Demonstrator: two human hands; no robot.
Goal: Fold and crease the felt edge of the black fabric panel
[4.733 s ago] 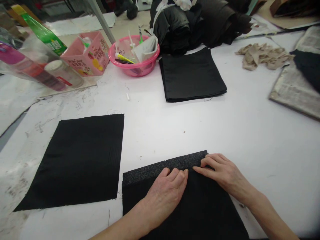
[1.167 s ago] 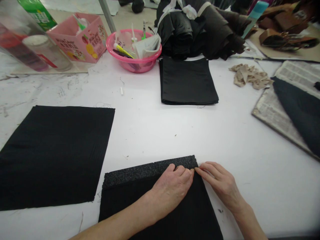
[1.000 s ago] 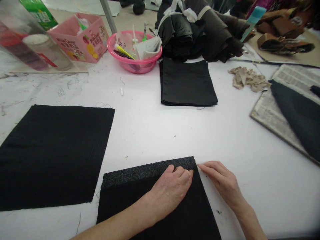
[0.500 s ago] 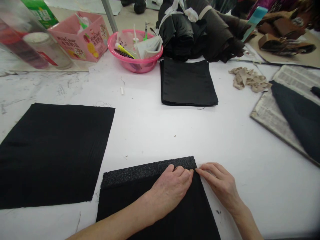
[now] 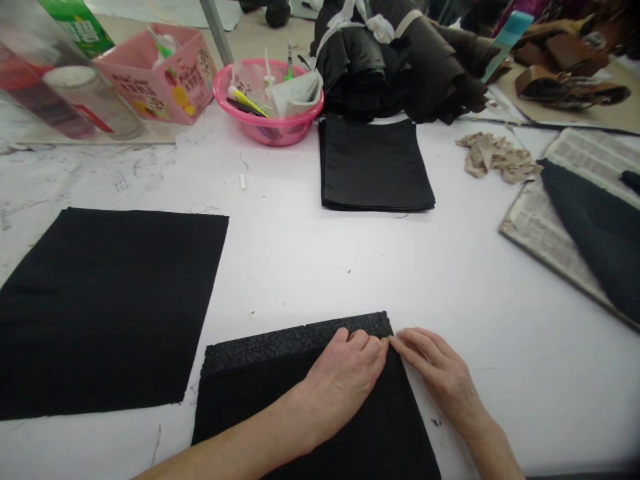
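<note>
A black fabric piece lies flat at the front, with a speckled dark grey band along its far edge. Across it reaches my left hand, fingers curled and closed on the fabric near its right edge, just below the band. My right hand comes from the right, thumb and fingertips pinched on that same edge beside the left fingertips. The bit of cloth between the fingertips is mostly hidden. Another black fabric piece lies spread out to the left, apart from both hands.
Farther back sit a stack of black fabric pieces, a pink basin with pens and paper, and a pink box. Tied dark fabric bundles lie behind. At right are beige scraps and a newspaper-covered board.
My right fingertips have shifted very slightly left along the fabric's edge, closer to the left fingertips. The fabric pieces stay where they were; the view has moved a little.
</note>
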